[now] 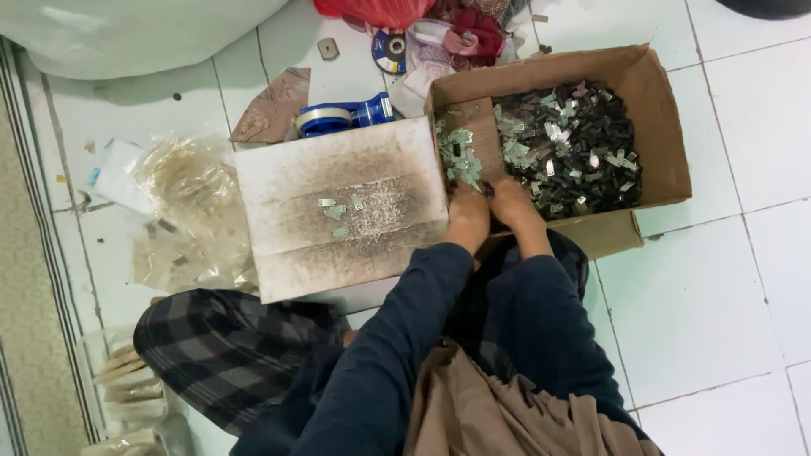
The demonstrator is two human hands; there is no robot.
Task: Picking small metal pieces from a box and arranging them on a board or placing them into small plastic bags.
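Note:
My left hand and my right hand are close together at the near edge of an open cardboard box. The box holds a heap of small black and silvery metal pieces, with a smaller pile of silvery pieces on its inner left flap. The fingers of both hands are curled down into the pieces; what they hold is hidden. A soiled white board lies to the left of the box with a few silvery pieces on it.
A blue tape dispenser lies behind the board. Clear plastic bags sit on the tiled floor at left. Cloth scraps and a disc lie at the top. My knees in checked cloth are below.

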